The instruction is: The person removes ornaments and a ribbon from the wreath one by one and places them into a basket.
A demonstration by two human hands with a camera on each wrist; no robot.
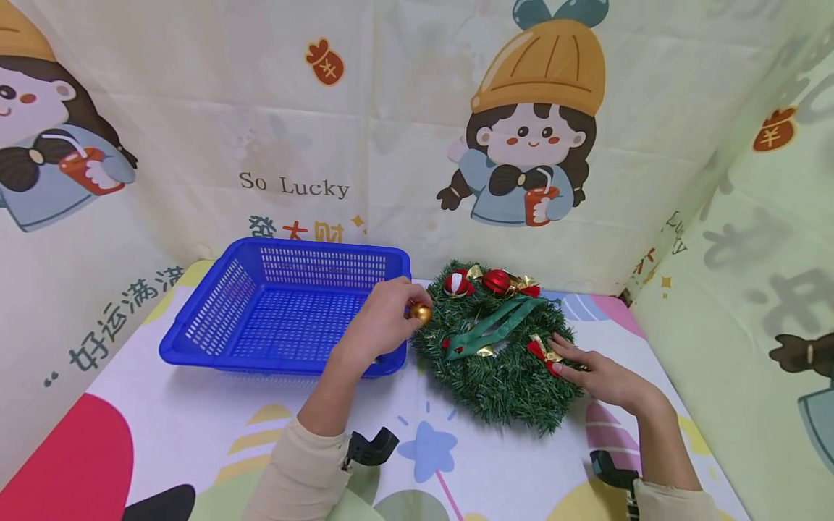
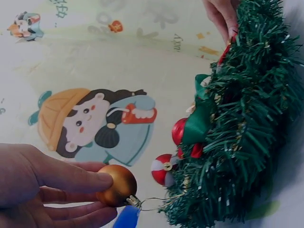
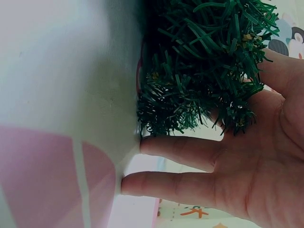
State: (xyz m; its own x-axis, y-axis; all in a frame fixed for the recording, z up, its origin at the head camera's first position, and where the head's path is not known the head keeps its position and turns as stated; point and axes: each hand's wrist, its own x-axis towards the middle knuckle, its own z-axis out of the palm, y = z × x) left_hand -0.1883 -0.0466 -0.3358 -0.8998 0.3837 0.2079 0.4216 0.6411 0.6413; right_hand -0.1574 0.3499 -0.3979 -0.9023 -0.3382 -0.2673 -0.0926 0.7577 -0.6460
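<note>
A gold Christmas bauble (image 1: pixel 421 312) is pinched between the thumb and fingers of my left hand (image 1: pixel 383 318), at the left edge of the green wreath (image 1: pixel 515 394). In the left wrist view, a thin loop of string runs from the cap of the bauble (image 2: pixel 118 185) to the wreath's needles. My right hand (image 1: pixel 609 380) rests against the wreath's right side, beside a red and gold bow (image 1: pixel 544 354). Its fingers are straight and spread in the right wrist view, fingertips at the tabletop. A green ribbon (image 1: pixel 495 329) crosses the wreath's middle.
Left of the wreath stands a blue plastic basket (image 1: pixel 208 362), its right end partly behind my left hand. A red bauble (image 1: pixel 497 282) and a red-and-white one (image 1: pixel 458 284) sit on the wreath's far side. Printed cloth walls (image 1: pixel 404 145) enclose the patterned table.
</note>
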